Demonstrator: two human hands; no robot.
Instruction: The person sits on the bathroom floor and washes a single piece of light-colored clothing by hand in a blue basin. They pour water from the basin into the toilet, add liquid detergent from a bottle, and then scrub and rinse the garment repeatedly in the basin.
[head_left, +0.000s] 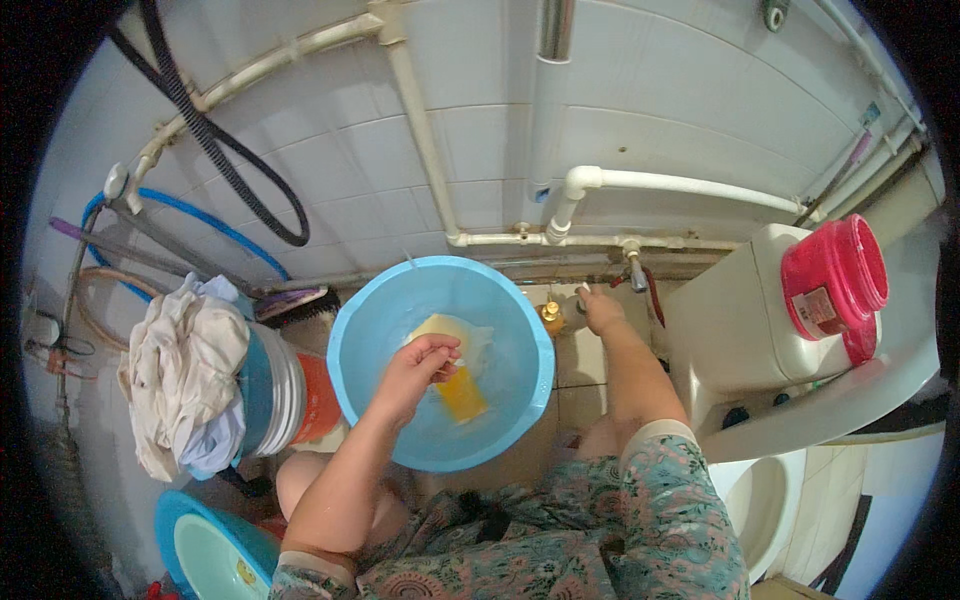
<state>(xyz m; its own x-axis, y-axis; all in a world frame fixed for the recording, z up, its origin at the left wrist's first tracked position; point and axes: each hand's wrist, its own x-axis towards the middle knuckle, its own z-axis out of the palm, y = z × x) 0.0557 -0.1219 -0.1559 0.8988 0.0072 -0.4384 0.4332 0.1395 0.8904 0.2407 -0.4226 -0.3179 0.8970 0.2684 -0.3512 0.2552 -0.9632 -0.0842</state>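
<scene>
A light blue plastic basin (352, 405) with water in it stands on the floor before me. My left hand (420, 371) is over its middle, fingers curled, pinching the whitish top end of a yellow rectangular packet (461, 395), which is blurred. Beyond the fingers a pale yellow piece (435, 327) and a thin translucent whitish piece lie in the basin; their material is unclear. To the right of the basin, my right hand (602, 310) reaches down by the wall. A small whitish thing shows at its fingertips, but its grip is unclear. Close by is a gold-coloured fitting or cap (551, 310).
Piled cloths (187, 352) top a stack of buckets (274, 390) at left, with a brush (300, 306) behind. Blue-green basins (217, 551) sit lower left. White pipes (495, 240) and a valve (636, 274) line the wall. A red tub (817, 292) rests on a toilet cistern (727, 315).
</scene>
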